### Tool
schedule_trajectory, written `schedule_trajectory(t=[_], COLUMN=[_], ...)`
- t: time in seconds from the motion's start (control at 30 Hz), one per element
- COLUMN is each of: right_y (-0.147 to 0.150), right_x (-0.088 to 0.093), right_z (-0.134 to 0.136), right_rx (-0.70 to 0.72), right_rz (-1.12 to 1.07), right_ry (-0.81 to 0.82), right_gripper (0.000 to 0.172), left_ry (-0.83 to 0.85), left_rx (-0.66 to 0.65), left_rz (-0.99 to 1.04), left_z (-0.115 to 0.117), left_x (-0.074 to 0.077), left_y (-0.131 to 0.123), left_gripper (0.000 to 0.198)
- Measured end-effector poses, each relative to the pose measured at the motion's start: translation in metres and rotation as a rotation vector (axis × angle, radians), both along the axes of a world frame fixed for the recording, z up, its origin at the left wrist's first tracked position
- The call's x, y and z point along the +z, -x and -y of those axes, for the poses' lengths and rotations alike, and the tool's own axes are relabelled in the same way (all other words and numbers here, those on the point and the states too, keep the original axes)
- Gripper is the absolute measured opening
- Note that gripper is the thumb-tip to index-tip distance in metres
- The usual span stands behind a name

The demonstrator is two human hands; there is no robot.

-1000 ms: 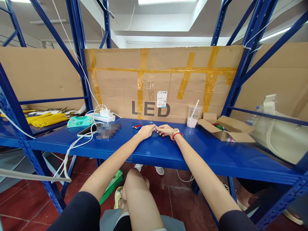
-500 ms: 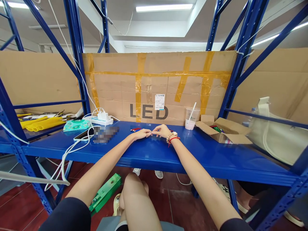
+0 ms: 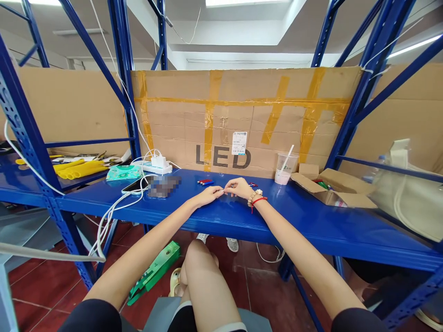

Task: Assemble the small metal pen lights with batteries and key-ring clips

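My left hand (image 3: pixel 209 196) and my right hand (image 3: pixel 238 188) meet fingertip to fingertip just above the blue shelf top (image 3: pixel 228 216). Both are closed in a pinch around something small between them, too tiny to name. Beaded and red string bracelets (image 3: pixel 258 199) circle my right wrist. Beyond my left hand lie small red and blue pen-like pieces (image 3: pixel 205 182). Similar red and blue pieces (image 3: pixel 253 185) lie behind my right hand, partly hidden by it.
At right stand a plastic cup (image 3: pixel 284 173) with a straw, an open cardboard box (image 3: pixel 341 186) and a pale bag (image 3: pixel 411 193). At left are a power strip (image 3: pixel 157 167), white cables (image 3: pixel 117 205), a phone (image 3: pixel 133 186) and a teal packet (image 3: pixel 123 172). Cardboard (image 3: pixel 173 124) walls the back.
The view has turned slightly left and down. My left hand has drawn a little towards me, away from the red and blue pieces. My fingertips still meet.
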State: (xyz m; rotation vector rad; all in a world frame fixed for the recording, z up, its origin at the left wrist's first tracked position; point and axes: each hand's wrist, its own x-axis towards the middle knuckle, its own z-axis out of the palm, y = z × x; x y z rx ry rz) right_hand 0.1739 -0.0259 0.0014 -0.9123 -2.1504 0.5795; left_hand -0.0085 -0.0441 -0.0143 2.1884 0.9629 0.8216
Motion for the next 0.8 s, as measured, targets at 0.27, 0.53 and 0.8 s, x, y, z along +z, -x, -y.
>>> schedule_trajectory(t=[0.27, 0.53, 0.8], right_y=[0.003, 0.001, 0.003], right_x=[0.001, 0.002, 0.01], right_z=[-0.002, -0.005, 0.003], right_rx=[-0.02, -0.018, -0.022], right_rz=[-0.006, 0.034, 0.023], right_ry=[-0.027, -0.056, -0.086], right_gripper=[0.03, 0.03, 0.027], left_ry=[-0.16, -0.23, -0.276], left_rx=[0.06, 0.055, 0.042], left_rz=[0.007, -0.032, -0.016], left_z=[-0.005, -0.007, -0.005], left_x=[-0.001, -0.001, 0.002], left_y=[-0.001, 0.0, -0.001], left_gripper=[0.026, 0.028, 0.028])
